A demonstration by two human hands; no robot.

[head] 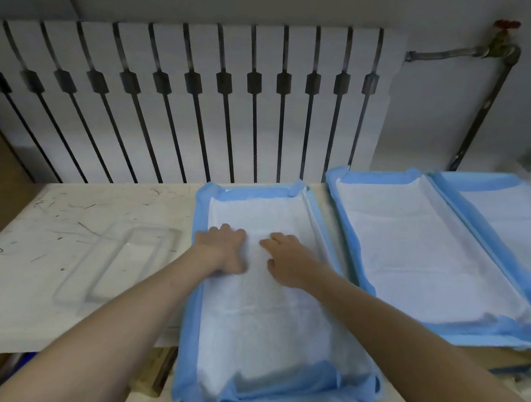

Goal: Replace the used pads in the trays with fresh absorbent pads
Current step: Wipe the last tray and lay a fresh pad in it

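A tray directly in front of me is lined with a white absorbent pad point(265, 324) whose blue border point(189, 329) folds up over the tray's rim. My left hand point(223, 250) presses flat on the pad near its left side. My right hand point(287, 259) lies flat on the pad beside it, fingers spread. To the right sit two more trays, each lined with a blue-edged pad: the middle one point(421, 248) and the far right one point(521, 225).
A scratched white tabletop point(58, 245) extends to the left, with a clear empty tray point(115, 264) on it. A white radiator point(186, 96) and a pipe with a red valve point(503, 42) stand against the wall behind. The near tray overhangs the table's front edge.
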